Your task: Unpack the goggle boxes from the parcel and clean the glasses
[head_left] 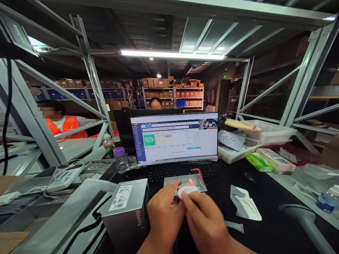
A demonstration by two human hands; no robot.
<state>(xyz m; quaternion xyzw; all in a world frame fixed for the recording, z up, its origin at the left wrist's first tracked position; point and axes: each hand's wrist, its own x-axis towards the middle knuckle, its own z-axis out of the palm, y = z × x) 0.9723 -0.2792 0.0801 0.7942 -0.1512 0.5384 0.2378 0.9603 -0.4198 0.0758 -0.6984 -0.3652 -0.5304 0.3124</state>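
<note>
Closest to me, both hands meet over the black worktop (221, 197): the left hand (165, 208) and the right hand (208, 211) have their fingertips together, each grip clamped on a white pad (188, 191) between them. Just beyond it I see a red piece (199, 173), with a curved end and a see-through tinted part; I cannot tell which hand bears it. It shows over a shiny sheet (171, 180) by the keyboard (169, 171). Just beside the left hand stands a grey box (124, 218) with a printed label on top. To my right lie a thin strip (236, 226) near the right hand, a white-and-grey packet (245, 204) farther out, and a scanner (302, 218) well apart. Behind the keyboard stands the lit screen (173, 141), a purple-capped bottle (121, 162) at its left and white baskets (238, 154) holding packages at its right. Farther off, I make out a person (63, 123) in an orange vest (74, 125) at the left, and part of another person's head (155, 101) above the screen. At the back, cartons (161, 83) stand on shelves (174, 97).
</note>
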